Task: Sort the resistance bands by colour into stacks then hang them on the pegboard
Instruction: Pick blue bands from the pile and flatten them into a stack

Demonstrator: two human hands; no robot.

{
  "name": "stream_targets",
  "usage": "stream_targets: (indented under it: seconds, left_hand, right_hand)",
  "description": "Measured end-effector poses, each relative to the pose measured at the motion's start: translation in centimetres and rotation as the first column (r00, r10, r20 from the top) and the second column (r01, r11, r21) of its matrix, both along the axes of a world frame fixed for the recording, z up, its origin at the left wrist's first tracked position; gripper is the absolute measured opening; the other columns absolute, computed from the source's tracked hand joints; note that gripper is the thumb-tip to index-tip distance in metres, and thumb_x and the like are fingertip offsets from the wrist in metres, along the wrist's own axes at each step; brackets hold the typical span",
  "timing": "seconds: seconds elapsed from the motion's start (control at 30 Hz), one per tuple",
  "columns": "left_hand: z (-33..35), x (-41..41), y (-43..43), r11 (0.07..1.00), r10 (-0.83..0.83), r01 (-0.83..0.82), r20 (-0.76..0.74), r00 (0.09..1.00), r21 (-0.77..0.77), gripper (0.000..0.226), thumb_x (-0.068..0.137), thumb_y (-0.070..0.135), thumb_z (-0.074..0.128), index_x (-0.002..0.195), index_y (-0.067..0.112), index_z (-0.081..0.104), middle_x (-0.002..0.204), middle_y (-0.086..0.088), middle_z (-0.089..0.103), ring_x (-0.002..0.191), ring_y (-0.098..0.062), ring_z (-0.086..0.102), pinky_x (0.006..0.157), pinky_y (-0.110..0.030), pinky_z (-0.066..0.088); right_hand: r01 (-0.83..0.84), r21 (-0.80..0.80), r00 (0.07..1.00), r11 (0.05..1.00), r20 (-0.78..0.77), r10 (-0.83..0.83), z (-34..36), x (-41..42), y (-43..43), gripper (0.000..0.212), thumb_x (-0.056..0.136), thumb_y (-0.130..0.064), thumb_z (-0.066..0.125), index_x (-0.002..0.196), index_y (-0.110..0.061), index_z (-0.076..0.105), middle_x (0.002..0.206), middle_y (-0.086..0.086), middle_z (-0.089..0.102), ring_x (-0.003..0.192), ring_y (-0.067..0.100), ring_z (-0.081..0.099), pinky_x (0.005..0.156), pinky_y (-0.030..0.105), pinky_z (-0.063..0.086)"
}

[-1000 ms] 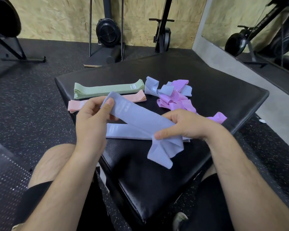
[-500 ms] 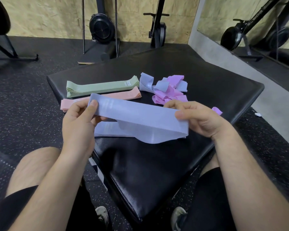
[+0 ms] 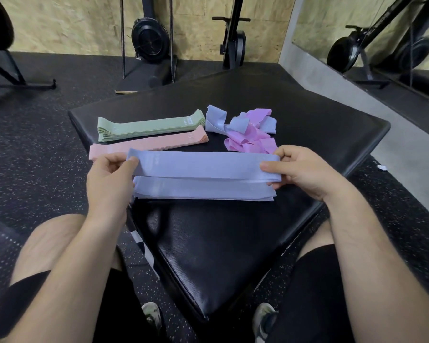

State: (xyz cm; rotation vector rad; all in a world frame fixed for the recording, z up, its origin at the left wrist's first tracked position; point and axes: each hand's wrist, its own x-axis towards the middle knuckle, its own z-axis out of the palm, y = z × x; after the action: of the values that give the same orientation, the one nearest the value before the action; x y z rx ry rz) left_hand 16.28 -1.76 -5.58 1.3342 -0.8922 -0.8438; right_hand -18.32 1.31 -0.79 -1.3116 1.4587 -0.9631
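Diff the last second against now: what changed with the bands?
The blue band, crumpled and drooping a second ago, is now pulled flat between the left hand and right hand, both pinching its ends, over the blue stack. The green stack, pink stack and loose pile stayed put.

Flat blue band (image 3: 203, 164) above blue stack (image 3: 203, 191)

The band (image 3: 203, 164) pinched between left hand (image 3: 109, 179) and right hand (image 3: 305, 174) bars the gap between the fingers. Just under it lies the blue stack (image 3: 203, 190). Beyond the left fingers lie the pink stack (image 3: 154, 144) and green stack (image 3: 149, 127), touching. Beyond the right fingers sits a loose pile (image 3: 248, 134). Nearer than the fingers, bare pad (image 3: 221, 243) gives room.
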Motion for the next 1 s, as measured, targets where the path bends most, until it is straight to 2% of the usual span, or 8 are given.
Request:
stream_targets:
  seconds: [0.1, 0.2, 0.33, 0.57, 0.7, 0.87, 1.0]
  left_hand:
    - [-0.6, 0.0, -0.2, 0.997, 0.037, -0.047, 0.173, 0.984, 0.054, 0.009, 0.086, 0.026, 0.07, 0.094, 0.023, 0.068, 0.088, 0.005, 0.07, 0.074, -0.014, 0.06, 0.073, -0.034, 0.05]
    - [-0.9, 0.0, -0.1, 0.995, 0.018, -0.045, 0.3, 0.954, 0.084, 0.009, 0.087, 0.023, 0.068, 0.096, 0.021, 0.068, 0.088, 0.006, 0.07, 0.07, -0.012, 0.059, 0.067, -0.028, 0.046]
    - [-1.3, 0.1, -0.1, 0.994, -0.022, -0.026, 0.443, 0.896, 0.102, 0.008, 0.091, 0.021, 0.067, 0.097, 0.016, 0.068, 0.089, 0.008, 0.067, 0.078, -0.008, 0.059, 0.066, -0.023, 0.043]
    - [-2.0, -0.1, 0.2, 0.992, -0.053, -0.017, 0.521, 0.852, 0.128, 0.014, 0.096, 0.027, 0.068, 0.096, 0.014, 0.064, 0.088, 0.007, 0.065, 0.087, -0.017, 0.061, 0.076, -0.032, 0.043]
    - [-2.1, -0.4, 0.6, 0.995, -0.042, -0.016, 0.555, 0.831, 0.1, 0.009, 0.096, 0.02, 0.066, 0.097, 0.012, 0.062, 0.089, 0.004, 0.064, 0.087, -0.02, 0.061, 0.075, -0.03, 0.041]
    - [-2.7, -0.3, 0.6, 0.998, -0.043, 0.009, 0.636, 0.77, 0.057, 0.006, 0.094, 0.011, 0.064, 0.096, 0.011, 0.058, 0.093, -0.005, 0.06, 0.086, -0.023, 0.054, 0.068, -0.026, 0.034]
    - [-3.6, -0.1, 0.3, 0.998, -0.055, 0.011, 0.737, 0.674, 0.064, 0.003, 0.094, 0.01, 0.063, 0.094, 0.011, 0.066, 0.106, -0.014, 0.054, 0.105, -0.034, 0.05, 0.088, -0.028, 0.033]
  right_hand:
    - [0.013, 0.037, 0.998, 0.999, -0.065, -0.011, -0.6, -0.2, -0.1, 0.018, 0.088, -0.01, 0.079, 0.096, -0.006, 0.063, 0.079, 0.009, 0.07, 0.066, 0.021, 0.069, 0.06, 0.029, 0.057]
    - [0.023, 0.039, 0.986, 0.999, -0.167, -0.016, -1.1, -0.3, -0.1, 0.01, 0.092, -0.011, 0.073, 0.101, -0.009, 0.068, 0.076, 0.006, 0.071, 0.066, 0.017, 0.066, 0.058, 0.028, 0.052]
    - [0.035, 0.027, 0.943, 0.999, -0.331, -0.024, -1.9, -0.6, -0.2, 0.009, 0.092, -0.017, 0.069, 0.101, -0.018, 0.069, 0.077, 0.006, 0.075, 0.069, 0.013, 0.066, 0.061, 0.03, 0.051]
    - [0.062, 0.021, 0.892, 0.998, -0.449, -0.046, -3.1, -0.2, -0.2, 0.014, 0.092, -0.022, 0.069, 0.103, -0.026, 0.062, 0.072, 0.002, 0.074, 0.067, 0.017, 0.068, 0.077, 0.041, 0.06]
    - [0.047, -0.015, 0.869, 0.999, -0.492, -0.048, -3.2, 0.2, -0.1, 0.013, 0.092, -0.02, 0.067, 0.096, -0.029, 0.058, 0.066, -0.001, 0.071, 0.056, 0.011, 0.064, 0.072, 0.036, 0.057]
    - [0.059, -0.017, 0.846, 0.998, -0.53, -0.059, -3.3, 0.5, 0.0, 0.007, 0.095, -0.019, 0.064, 0.09, -0.022, 0.065, 0.069, 0.0, 0.067, 0.051, 0.004, 0.065, 0.068, 0.034, 0.059]
    - [0.066, -0.022, 0.812, 0.998, -0.58, -0.067, -3.5, 0.7, 0.1, 0.012, 0.094, -0.019, 0.061, 0.087, -0.024, 0.069, 0.07, -0.004, 0.067, 0.055, 0.004, 0.066, 0.069, 0.032, 0.058]
